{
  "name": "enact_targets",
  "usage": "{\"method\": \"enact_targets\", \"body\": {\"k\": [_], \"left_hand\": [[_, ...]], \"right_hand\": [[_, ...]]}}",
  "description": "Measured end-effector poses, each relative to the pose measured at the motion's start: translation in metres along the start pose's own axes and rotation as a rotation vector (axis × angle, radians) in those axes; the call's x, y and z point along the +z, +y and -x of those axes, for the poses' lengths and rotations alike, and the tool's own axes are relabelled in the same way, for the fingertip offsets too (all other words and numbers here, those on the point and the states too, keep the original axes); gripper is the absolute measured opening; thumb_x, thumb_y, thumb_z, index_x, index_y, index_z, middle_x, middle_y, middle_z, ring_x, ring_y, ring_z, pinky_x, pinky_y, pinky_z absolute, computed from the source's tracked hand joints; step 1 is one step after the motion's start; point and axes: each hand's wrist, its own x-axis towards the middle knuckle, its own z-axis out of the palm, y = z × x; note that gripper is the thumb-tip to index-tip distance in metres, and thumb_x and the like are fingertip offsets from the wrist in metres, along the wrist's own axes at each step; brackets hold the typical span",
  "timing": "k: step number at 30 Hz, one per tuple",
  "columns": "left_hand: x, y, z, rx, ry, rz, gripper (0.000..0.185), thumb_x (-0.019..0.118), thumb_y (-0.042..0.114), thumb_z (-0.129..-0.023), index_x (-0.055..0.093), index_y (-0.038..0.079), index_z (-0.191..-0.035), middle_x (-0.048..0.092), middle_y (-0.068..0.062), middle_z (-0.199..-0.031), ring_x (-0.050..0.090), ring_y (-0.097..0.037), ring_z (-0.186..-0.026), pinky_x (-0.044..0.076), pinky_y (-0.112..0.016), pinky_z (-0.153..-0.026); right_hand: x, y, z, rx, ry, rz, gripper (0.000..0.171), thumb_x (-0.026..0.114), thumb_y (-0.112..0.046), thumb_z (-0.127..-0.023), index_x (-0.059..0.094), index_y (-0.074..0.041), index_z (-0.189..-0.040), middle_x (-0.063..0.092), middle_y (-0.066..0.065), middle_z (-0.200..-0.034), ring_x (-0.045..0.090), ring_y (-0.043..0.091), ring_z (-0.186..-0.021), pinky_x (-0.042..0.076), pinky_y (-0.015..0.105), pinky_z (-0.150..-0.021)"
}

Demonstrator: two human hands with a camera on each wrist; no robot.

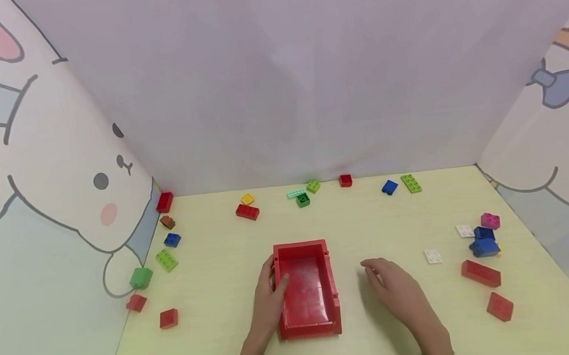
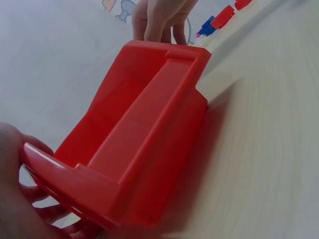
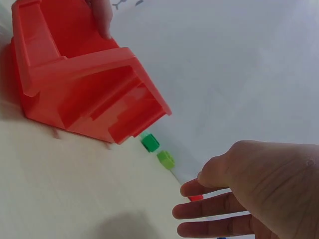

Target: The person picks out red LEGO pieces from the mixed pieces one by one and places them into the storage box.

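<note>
One red plastic bin point(image 1: 307, 287) sits mid-worktop point(image 1: 222, 286), we note, gripped at its left wall by the left hand point(image 1: 267, 300), while the right hand point(image 1: 399, 294) hovers beside it with fingers relaxed and empty; a one-sided grip could tip it.

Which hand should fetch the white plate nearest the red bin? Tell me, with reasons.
Right. The right hand is free, fingers relaxed on the table, and the white plate lies just beyond it on that side. The left hand grips the red bin at its left wall.
</note>
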Motion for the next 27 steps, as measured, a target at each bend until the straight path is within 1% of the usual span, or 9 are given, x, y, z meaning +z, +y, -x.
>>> {"method": "enact_targets", "body": {"k": [4, 8, 14, 22, 27], "left_hand": [[0.001, 0.0, -0.001, -0.022, 0.0, 0.007, 0.067, 0.068, 0.02, -0.101, 0.037, 0.023, -0.16, 0.048, 0.0, -0.159, 0.048, -0.031, -0.147, 0.051, -0.05, -0.113], [0.001, 0.0, -0.001, -0.019, 0.001, -0.001, 0.067, 0.067, 0.02, -0.101, 0.037, 0.022, -0.16, 0.048, -0.001, -0.159, 0.048, -0.031, -0.146, 0.051, -0.05, -0.113], [0.001, 0.0, -0.002, -0.032, 0.005, 0.001, 0.067, 0.068, 0.021, -0.101, 0.036, 0.023, -0.16, 0.047, 0.0, -0.16, 0.047, -0.03, -0.147, 0.051, -0.05, -0.113], [0.001, -0.002, 0.0, -0.025, 0.008, -0.006, 0.068, 0.068, 0.02, -0.1, 0.036, 0.022, -0.16, 0.047, -0.002, -0.16, 0.047, -0.032, -0.147, 0.052, -0.05, -0.112], [0.001, -0.001, -0.001, -0.019, 0.01, 0.005, 0.068, 0.069, 0.02, -0.1, 0.037, 0.024, -0.16, 0.047, -0.001, -0.16, 0.047, -0.03, -0.147, 0.052, -0.049, -0.112]], "right_hand": [[-0.008, 0.007, 0.001, 0.008, 0.004, -0.001, 0.028, 0.059, -0.019, -0.105, 0.07, -0.008, -0.127, 0.074, 0.011, -0.124, 0.07, 0.03, -0.112, 0.058, 0.055, -0.096], [-0.013, 0.015, 0.003, 0.005, 0.017, 0.011, 0.027, 0.06, -0.017, -0.104, 0.07, -0.006, -0.127, 0.074, 0.013, -0.123, 0.07, 0.032, -0.111, 0.058, 0.056, -0.094], [-0.019, 0.025, 0.005, 0.033, -0.007, 0.039, 0.029, 0.06, -0.017, -0.103, 0.07, -0.004, -0.127, 0.073, 0.017, -0.122, 0.07, 0.036, -0.111, 0.057, 0.059, -0.092], [-0.026, 0.04, 0.009, 0.074, -0.014, 0.058, 0.031, 0.059, -0.016, -0.103, 0.069, -0.003, -0.129, 0.071, 0.021, -0.126, 0.069, 0.039, -0.112, 0.057, 0.061, -0.092], [-0.033, 0.05, 0.01, 0.09, -0.019, 0.085, 0.032, 0.06, -0.016, -0.103, 0.068, -0.002, -0.13, 0.071, 0.023, -0.125, 0.069, 0.04, -0.111, 0.057, 0.062, -0.091]]}}
